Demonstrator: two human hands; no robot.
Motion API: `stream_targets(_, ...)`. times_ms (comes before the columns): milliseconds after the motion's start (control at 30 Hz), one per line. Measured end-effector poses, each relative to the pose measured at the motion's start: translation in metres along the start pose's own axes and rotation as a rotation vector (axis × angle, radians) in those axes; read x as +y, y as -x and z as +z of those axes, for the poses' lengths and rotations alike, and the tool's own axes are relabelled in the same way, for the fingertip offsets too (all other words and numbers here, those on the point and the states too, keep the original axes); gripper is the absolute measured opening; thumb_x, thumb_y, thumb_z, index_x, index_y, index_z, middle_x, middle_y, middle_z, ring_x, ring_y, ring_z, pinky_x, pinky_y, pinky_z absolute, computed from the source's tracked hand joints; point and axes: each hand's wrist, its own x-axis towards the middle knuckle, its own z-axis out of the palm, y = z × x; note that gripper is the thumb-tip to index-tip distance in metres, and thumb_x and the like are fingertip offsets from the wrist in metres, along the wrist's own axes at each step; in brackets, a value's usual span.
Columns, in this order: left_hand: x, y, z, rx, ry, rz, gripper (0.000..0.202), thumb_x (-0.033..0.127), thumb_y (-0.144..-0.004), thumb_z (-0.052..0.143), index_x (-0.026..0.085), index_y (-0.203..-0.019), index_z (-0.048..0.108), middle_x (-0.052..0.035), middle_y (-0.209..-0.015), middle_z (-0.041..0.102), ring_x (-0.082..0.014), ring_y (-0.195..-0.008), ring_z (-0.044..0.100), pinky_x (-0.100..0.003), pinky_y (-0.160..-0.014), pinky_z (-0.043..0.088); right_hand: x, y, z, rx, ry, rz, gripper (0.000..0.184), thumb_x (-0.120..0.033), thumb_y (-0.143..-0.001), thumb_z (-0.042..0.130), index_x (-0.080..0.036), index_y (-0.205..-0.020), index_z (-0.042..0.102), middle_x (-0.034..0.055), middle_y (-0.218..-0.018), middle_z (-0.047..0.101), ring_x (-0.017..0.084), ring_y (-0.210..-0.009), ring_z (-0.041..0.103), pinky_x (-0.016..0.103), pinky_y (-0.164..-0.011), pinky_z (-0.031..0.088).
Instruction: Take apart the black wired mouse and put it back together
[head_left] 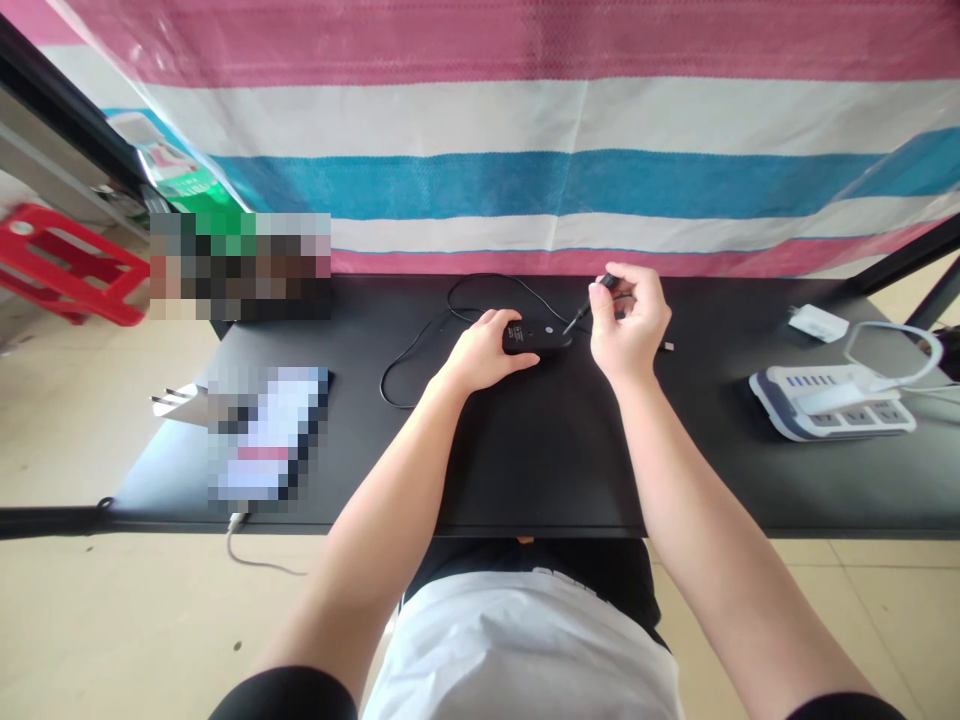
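Observation:
A black computer mouse (534,338) lies underside up on the black table, showing a printed label and a small round light spot. My left hand (487,350) grips its left end, thumb along the near side and fingers on the far side. In my right hand (628,310) is a small black screwdriver (581,312), tilted down to the left. Its tip meets the mouse's right end or hovers just over it; I cannot tell which. A thin black cable (391,372) loops behind and left of the mouse. Beside my right wrist lies a USB plug (668,346).
On the right stand a white power strip (832,400) with a cord plugged in and a white charger (819,322). At left lie a blurred phone (266,440) and a white plug adapter (184,403). A green-labelled bottle (191,185) is behind; a striped sheet (555,120) hangs at the back.

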Motion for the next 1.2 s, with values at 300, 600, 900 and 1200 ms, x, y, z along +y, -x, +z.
stream_targets(300, 0.001, -0.001, 0.000, -0.001, -0.006, 0.005, 0.064, 0.047, -0.074, 0.074, 0.019, -0.128, 0.056, -0.0097, -0.127, 0.061, -0.0284, -0.117, 0.060, -0.042, -0.103, 0.048, -0.002, 0.002, 0.002, 0.016, -0.059, -0.015, 0.027, -0.046, -0.094, 0.053, -0.021, -0.105, 0.054, 0.0051, -0.085, 0.063, 0.016, -0.070, 0.065, 0.030, -0.059, 0.053)
stream_targets(600, 0.001, 0.000, 0.000, -0.001, -0.004, 0.006, 0.062, 0.048, -0.075, 0.074, 0.021, -0.127, 0.055, -0.0094, -0.127, 0.061, -0.0292, -0.119, 0.060, -0.041, -0.101, 0.049, 0.001, 0.004, 0.007, 0.019, -0.021, 0.026, 0.036, -0.053, -0.086, 0.063, -0.022, -0.105, 0.054, 0.0034, -0.088, 0.061, 0.015, -0.070, 0.061, 0.030, -0.058, 0.052)
stream_targets(900, 0.000, 0.000, 0.000, -0.002, -0.001, 0.010, 0.061, 0.048, -0.075, 0.074, 0.022, -0.127, 0.055, -0.0084, -0.128, 0.061, -0.0291, -0.119, 0.060, -0.042, -0.101, 0.049, 0.007, 0.003, 0.004, 0.030, 0.016, 0.014, 0.037, -0.056, -0.090, 0.057, -0.022, -0.103, 0.058, 0.0048, -0.084, 0.063, 0.017, -0.068, 0.062, 0.035, -0.063, 0.053)
stream_targets(1200, 0.001, 0.000, 0.000, 0.003, 0.000, 0.007, 0.062, 0.047, -0.075, 0.074, 0.021, -0.127, 0.055, -0.0090, -0.129, 0.061, -0.0287, -0.120, 0.059, -0.041, -0.102, 0.049, 0.003, 0.003, 0.004, -0.016, -0.046, -0.005, 0.035, -0.051, -0.096, 0.047, -0.021, -0.111, 0.056, 0.0091, -0.092, 0.069, 0.019, -0.074, 0.069, 0.033, -0.062, 0.054)
